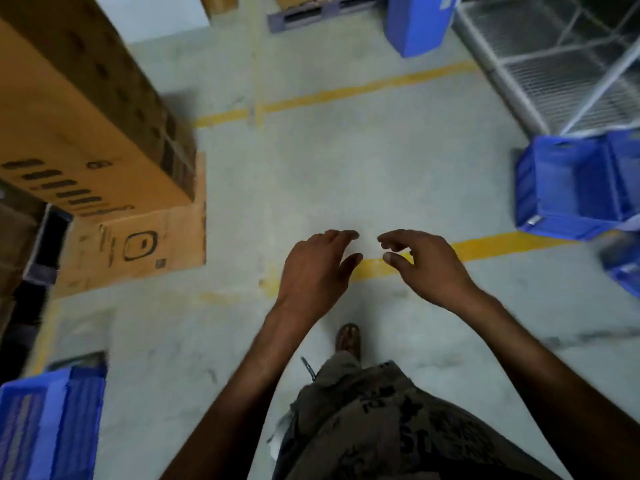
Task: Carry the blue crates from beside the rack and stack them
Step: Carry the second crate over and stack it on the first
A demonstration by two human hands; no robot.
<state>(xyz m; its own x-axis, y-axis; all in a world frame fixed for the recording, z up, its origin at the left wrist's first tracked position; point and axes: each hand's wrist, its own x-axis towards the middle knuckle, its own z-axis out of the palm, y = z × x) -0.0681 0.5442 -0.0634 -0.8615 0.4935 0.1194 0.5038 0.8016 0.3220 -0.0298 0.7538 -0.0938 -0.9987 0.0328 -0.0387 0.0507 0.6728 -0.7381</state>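
Note:
My left hand and my right hand hover side by side over the bare concrete floor, fingers spread and curled, holding nothing. A blue crate lies tipped at the right, at the foot of the wire rack, well to the right of my right hand. Part of another blue crate shows at the right edge below it. A blue crate sits at the bottom left corner. Another blue crate stands at the top, left of the rack.
Large cardboard boxes are stacked at the left, with a flat one on the floor. Yellow floor lines cross the concrete. A pallet lies at the top. My sandalled foot is below my hands.

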